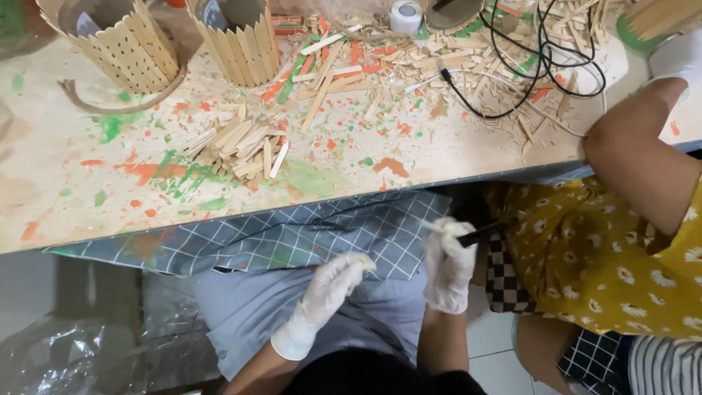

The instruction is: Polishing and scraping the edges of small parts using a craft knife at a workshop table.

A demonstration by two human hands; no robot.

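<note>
We see a paint-smeared worktop [66, 197] with two stick-built round holders at the back, one at the left [117, 40] and one just right of it [235, 40]. A loose pile of plain wooden sticks [238, 146] lies mid-worktop; orange and green sticks [344, 66] are scattered behind it. We note a black cable [545, 55], a white tape roll [405, 16], and a checked cloth [292, 238] under the edge. Another person in a yellow floral top [599, 249] sits at right.

We can't tell what the white-gloved right hand [448, 265] grips: a thin dark tool [484, 232], blurred. The white-gloved left hand [330, 289] pinches something pale, too small to identify. The co-worker's gloved hand [678, 57] is cut off at the top-right edge.
</note>
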